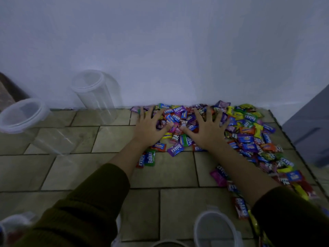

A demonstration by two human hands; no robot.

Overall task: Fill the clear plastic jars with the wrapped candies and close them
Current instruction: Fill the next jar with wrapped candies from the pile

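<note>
Both hands lie palm-down on the heap, the left hand (148, 128) and the right hand (207, 130) side by side at the frame's centre. Each grip is wide, fingers splayed, and holds nothing yet. The step looks like gathering a batch. To do it well, draw the fingers together from the two sides so the wrappers bunch between the palms, then cup from underneath rather than pinching from the top, since the slick packets would likely slide out of a loose scoop. A moderate load should pass more easily through the mouth of the open jar (197, 229) at the lower right, which appears empty and is nearest. The wrapped candies (249, 138) are small flat pillow packets in purple, blue, green, yellow and orange, many printed "Relaxa". They are piled against the wall (178, 50) and trail down the right side of the tile-patterned worktop (174, 172), with a few strays lying apart. Two more clear jars stand at the upper left, one (97, 97) by the wall and one (26, 118) at the frame's edge. Both look empty.
</note>
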